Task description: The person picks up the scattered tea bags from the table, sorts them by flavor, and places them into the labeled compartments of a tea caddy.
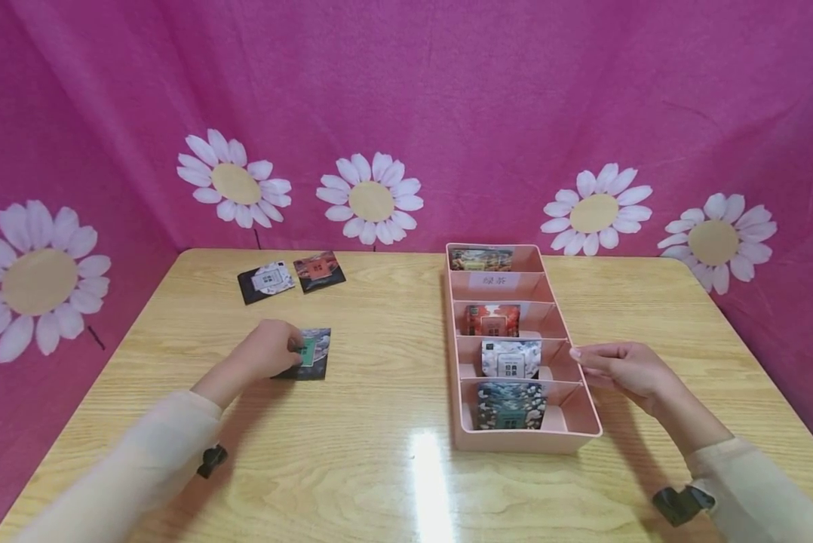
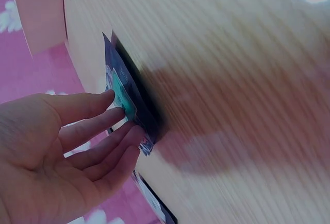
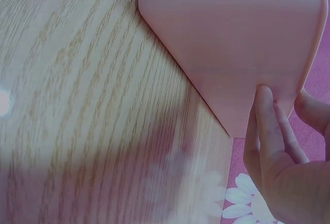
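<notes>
My left hand point(image 1: 275, 348) reaches down over a dark tea sachet with a green label point(image 1: 309, 351) on the table. In the left wrist view its fingertips touch the printed face of that sachet point(image 2: 124, 92), the fingers loosely bent. On the right, my right hand point(image 1: 627, 371) grips the side wall of a pink divided box point(image 1: 523, 440). In the right wrist view the thumb sits at the rim and the fingers press on the outer wall point(image 3: 232, 44). Inside stand teal-and-dark sachets point(image 1: 510, 407), a white sachet point(image 1: 511, 358) and a red sachet point(image 1: 493, 320) in separate compartments.
Behind my left hand lie a white-and-black sachet point(image 1: 267, 281) and a red-and-black sachet point(image 1: 320, 271). One box compartment shows a paper label point(image 1: 495, 280); the farthest holds a yellowish sachet point(image 1: 481, 260). A pink flowered cloth point(image 1: 447, 113) hangs behind the wooden table point(image 1: 372, 422).
</notes>
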Tool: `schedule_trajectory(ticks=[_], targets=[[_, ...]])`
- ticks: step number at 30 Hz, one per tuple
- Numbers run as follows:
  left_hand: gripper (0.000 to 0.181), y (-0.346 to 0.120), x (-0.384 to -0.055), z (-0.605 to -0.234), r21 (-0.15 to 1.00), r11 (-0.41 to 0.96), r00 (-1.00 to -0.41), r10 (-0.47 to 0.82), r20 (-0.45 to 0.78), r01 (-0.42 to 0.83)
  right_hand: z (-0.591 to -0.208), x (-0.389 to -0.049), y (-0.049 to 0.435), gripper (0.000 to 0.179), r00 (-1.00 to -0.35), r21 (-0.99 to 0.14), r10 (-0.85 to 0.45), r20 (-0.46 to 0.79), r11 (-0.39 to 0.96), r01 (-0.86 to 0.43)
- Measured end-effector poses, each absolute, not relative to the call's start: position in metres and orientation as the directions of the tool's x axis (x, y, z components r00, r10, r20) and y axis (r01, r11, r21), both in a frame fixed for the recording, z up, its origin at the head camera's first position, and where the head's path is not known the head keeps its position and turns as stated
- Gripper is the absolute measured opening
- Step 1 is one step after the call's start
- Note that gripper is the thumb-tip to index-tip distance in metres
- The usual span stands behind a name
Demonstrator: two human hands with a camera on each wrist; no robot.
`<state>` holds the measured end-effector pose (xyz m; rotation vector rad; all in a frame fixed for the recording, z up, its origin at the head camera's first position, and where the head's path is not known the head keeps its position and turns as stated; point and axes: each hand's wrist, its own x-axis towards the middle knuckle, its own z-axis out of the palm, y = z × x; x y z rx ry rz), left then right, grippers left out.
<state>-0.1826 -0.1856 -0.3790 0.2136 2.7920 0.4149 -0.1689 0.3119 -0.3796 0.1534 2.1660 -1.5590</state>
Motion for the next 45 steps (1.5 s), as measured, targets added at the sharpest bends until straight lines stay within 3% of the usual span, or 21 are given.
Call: schedule_trajectory(ticks=[14, 25, 29, 36, 45], targets=[[0.024, -0.142, -0.173, -0.378, 0.32, 0.927, -0.917, 0.288, -0.274, 0.196, -0.378, -0.167, 0.313, 0.051, -0.885, -0.864, -0.168, -0.434, 0.355, 0.356], [0.031, -0.161, -0.185, -0.373, 0.446, 0.883, -0.924, 0.282, -0.256, 0.146, -0.377, -0.168, 0.311, 0.053, -0.888, -0.861, -0.171, -0.427, 0.375, 0.342], [0.037, -0.168, -0.192, -0.374, 0.444, 0.884, -0.926, 0.279, -0.255, 0.144, -0.378, -0.168, 0.311, 0.05, -0.889, -0.865, -0.169, -0.425, 0.366, 0.344], [0.045, -0.172, -0.199, -0.381, 0.424, 0.891, -0.913, 0.298, -0.279, 0.161, -0.378, -0.167, 0.31, 0.061, -0.893, -0.855, -0.164, -0.419, 0.402, 0.328], [0.035, -0.172, -0.204, -0.386, 0.408, 0.89, -0.907, 0.328, -0.264, 0.203, -0.379, -0.167, 0.31, 0.062, -0.887, -0.852, -0.164, -0.431, 0.397, 0.341]])
